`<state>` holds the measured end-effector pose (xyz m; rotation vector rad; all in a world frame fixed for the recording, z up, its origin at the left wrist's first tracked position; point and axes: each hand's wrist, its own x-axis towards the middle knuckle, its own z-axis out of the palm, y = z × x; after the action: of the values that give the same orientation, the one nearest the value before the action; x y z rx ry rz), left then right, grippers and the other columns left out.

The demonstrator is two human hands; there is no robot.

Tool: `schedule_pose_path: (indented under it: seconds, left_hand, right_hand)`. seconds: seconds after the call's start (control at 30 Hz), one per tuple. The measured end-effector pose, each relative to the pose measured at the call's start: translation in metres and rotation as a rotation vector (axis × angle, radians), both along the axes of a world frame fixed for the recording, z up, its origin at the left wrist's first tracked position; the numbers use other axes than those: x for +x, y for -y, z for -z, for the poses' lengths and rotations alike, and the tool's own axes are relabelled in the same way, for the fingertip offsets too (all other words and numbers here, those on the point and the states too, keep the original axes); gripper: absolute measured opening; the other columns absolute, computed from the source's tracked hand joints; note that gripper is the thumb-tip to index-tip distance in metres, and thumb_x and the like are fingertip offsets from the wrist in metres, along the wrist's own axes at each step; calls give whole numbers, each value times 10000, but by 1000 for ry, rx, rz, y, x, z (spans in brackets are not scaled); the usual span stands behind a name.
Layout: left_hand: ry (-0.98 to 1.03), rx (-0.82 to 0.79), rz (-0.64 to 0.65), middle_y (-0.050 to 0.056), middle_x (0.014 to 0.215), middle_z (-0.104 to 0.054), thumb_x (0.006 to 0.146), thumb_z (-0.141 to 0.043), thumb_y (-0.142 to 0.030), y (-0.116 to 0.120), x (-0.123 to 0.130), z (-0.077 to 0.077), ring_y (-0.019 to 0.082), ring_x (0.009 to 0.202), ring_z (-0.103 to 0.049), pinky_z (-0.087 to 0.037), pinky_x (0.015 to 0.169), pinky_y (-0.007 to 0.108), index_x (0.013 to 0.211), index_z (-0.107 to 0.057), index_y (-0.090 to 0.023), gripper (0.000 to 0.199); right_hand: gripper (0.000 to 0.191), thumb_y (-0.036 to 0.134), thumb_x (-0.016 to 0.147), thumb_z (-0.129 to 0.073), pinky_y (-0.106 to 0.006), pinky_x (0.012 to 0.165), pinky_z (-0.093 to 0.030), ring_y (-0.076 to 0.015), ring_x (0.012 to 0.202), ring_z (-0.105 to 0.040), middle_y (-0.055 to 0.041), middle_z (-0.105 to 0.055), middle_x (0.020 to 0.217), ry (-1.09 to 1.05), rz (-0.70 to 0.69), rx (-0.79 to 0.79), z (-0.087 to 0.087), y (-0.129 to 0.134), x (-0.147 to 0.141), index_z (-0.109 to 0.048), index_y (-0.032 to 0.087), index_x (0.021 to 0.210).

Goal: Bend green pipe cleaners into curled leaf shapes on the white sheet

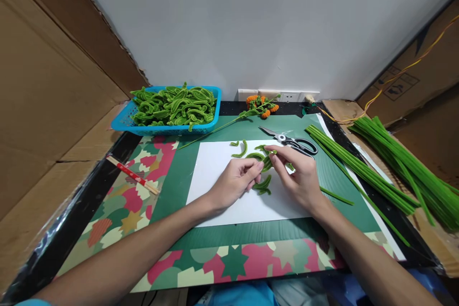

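Note:
My left hand (239, 178) is closed in a pinch on a bent green pipe cleaner (267, 165) over a white sheet of paper (211, 167). Close beside it, my right hand (299, 172) has thumb and forefinger drawn together at the upper end of the same fuzzy piece. The fingers hide part of it. Short curved green pieces lie on the paper around the hands, such as a curl (244, 148) beyond the left hand and a small cluster (264, 183) between the wrists. Scissors (287, 140) with black handles rest just past my right hand.
A blue basket (218, 105) heaped with bent green pieces stands at the back left. An orange-flowered stem (247, 114) lies beside it. Long green pipe cleaners (362, 167) lie at the right, with a larger bundle (412, 167) beyond. Red-wrapped chopsticks (132, 174) lie left. Cardboard flanks both sides.

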<state>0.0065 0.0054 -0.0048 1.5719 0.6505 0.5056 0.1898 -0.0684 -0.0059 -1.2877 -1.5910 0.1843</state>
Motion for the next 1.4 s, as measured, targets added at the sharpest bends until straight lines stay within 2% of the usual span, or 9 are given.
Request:
schedule_pose_path:
  seconds: [0.1, 0.3, 0.47, 0.6, 0.9, 1.0, 1.17, 1.27, 1.4]
  left_hand:
    - [13, -4, -6, -64, 530, -474, 1049, -589, -576, 0, -1, 0, 69, 450, -392, -294, 468, 209, 723, -596, -167, 523]
    - [16, 36, -44, -73, 511, -408, 1036, -620, -511, -1, -2, 8, 64, 451, -351, -231, 471, 222, 661, -531, -177, 510]
    - [2, 104, -122, -74, 534, -360, 1025, -607, -467, -1, -1, 8, 71, 492, -313, -200, 484, 233, 641, -443, -198, 497]
    - [-12, 153, -160, -66, 544, -377, 1002, -627, -426, 1, 1, 5, 79, 518, -324, -219, 504, 244, 619, -461, -190, 480]
    - [-11, 187, -180, -59, 567, -379, 1031, -577, -402, 7, -1, 4, 83, 543, -354, -252, 534, 247, 607, -464, -183, 490]
    - [10, 119, -167, -62, 550, -414, 1039, -590, -438, 9, -1, 3, 75, 503, -373, -264, 506, 232, 635, -506, -176, 489]
    - [77, -76, -108, -72, 565, -491, 1052, -588, -568, 10, 0, 3, 58, 424, -377, -277, 439, 203, 787, -576, -178, 472]
    - [73, -114, -91, -73, 609, -509, 1059, -574, -590, 11, -1, 2, 55, 431, -402, -296, 427, 190, 842, -569, -186, 459]
    - [43, -96, -74, -61, 631, -516, 1065, -565, -584, 12, -1, -1, 56, 458, -419, -300, 430, 184, 828, -575, -180, 468]
  right_hand:
    - [267, 220, 1062, -565, -260, 628, -539, -138, 648, -671, -48, -798, 922, -16, -5, -26, 4, -1, 2, -766, 198, 1237]
    - [249, 166, 1036, -567, -229, 579, -506, -119, 591, -639, -26, -748, 776, 53, -46, -21, 11, -1, 5, -792, 156, 1143]
    - [265, 139, 1043, -561, -224, 576, -496, -121, 596, -621, -22, -720, 774, 84, -51, 14, 12, -2, 3, -771, 149, 1204]
    - [306, 108, 1038, -548, -238, 588, -487, -139, 617, -611, -30, -699, 769, 180, -59, 100, 14, -2, 3, -755, 144, 1260]
    - [330, 93, 1026, -568, -241, 593, -484, -138, 606, -623, -12, -673, 745, 222, -46, 109, 17, 3, 2, -754, 169, 1286]
    - [299, 124, 1025, -573, -243, 588, -502, -134, 610, -628, -34, -732, 816, 139, -49, 35, 12, 4, 2, -765, 176, 1249]
    - [239, 245, 1033, -614, -246, 559, -534, -139, 621, -671, -47, -790, 895, -161, -49, -211, 5, 4, 1, -771, 190, 1206]
    - [236, 291, 1046, -614, -248, 544, -529, -147, 633, -688, -50, -797, 890, -233, -51, -232, 5, 4, 1, -783, 188, 1175]
    - [260, 272, 1060, -587, -254, 561, -540, -149, 662, -713, -69, -823, 987, -150, -31, -178, 5, 4, 2, -773, 189, 1222]
